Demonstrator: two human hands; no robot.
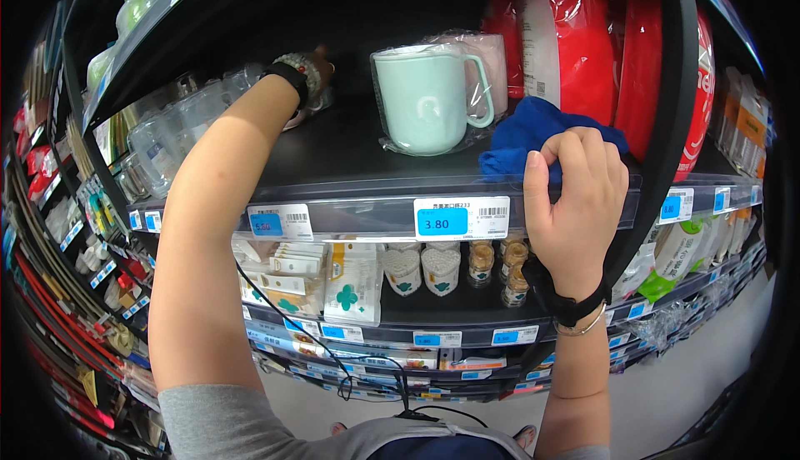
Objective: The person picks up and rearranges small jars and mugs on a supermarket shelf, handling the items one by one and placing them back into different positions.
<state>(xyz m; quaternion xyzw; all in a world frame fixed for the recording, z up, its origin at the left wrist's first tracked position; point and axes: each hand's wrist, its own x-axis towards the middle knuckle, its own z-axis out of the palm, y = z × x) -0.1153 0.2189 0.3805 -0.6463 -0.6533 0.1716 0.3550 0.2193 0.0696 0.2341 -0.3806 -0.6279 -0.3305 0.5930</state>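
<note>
My right hand (579,181) is at the front edge of the black shelf (350,172), its fingers curled onto a blue cloth (542,135). Just left of the cloth stands a mint-green mug (423,97) in clear plastic wrap, its handle to the right. A wrapped pink mug (492,64) is partly hidden behind it. My left hand (321,72) reaches deep into the same shelf, beside a row of clear plastic cups (179,131). Its fingers are mostly hidden in the dark, so what it holds, if anything, does not show.
Red packages (575,35) stand at the right end of the shelf, against a black upright (679,85). A clear label strip (358,218) runs along the front edge. Below are small bottles (481,264) and white packs (354,285). A black cable (325,352) hangs before me.
</note>
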